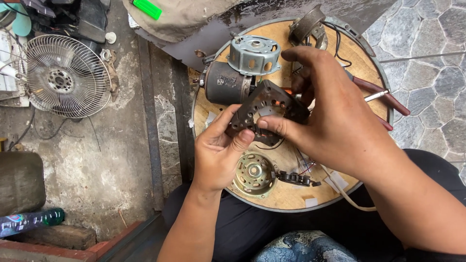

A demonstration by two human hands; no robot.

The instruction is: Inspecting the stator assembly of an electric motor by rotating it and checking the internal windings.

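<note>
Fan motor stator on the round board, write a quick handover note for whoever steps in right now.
Left hand: pinching the lower corner of the dark square stator, thumb on its face.
Right hand: grip on the stator's right side, thumb at its bottom edge, fingers curled behind it.
The stator is held above the round wooden board.
Already apart: the grey end cover sits at the board's far side by the dark motor body; the brass-coloured end cover lies near the front edge.
Red-handled pliers lie at the right.
The wire fan guard is off, on the floor.
Left: nothing reassembled.
</note>
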